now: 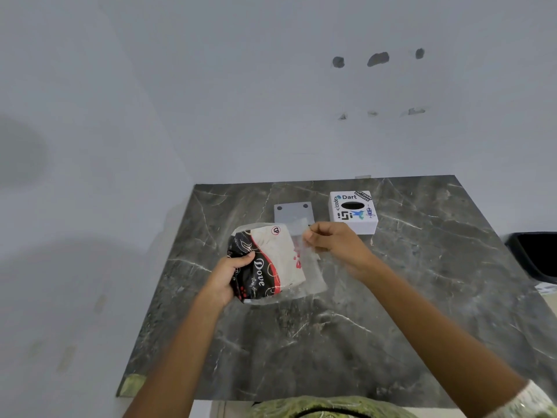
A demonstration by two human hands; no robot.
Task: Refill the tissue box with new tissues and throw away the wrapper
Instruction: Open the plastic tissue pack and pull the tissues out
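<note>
A tissue pack [271, 260] in a black, red and cream "Dove" wrapper is held above the dark marble table [331, 342]. My left hand [232, 276] grips its left black end. My right hand [331, 242] pinches the clear plastic flap at the pack's right end, which is stretched out. The white tissue box [353, 212] with stickers and a dark oval slot stands upright behind my right hand. A flat grey plate [291, 213] with two holes lies to the left of the box; it may be the box's base.
A black bin [536, 254] sits beyond the table's right edge. White walls stand behind and to the left of the table. A green patterned garment [325, 408] shows at the near edge.
</note>
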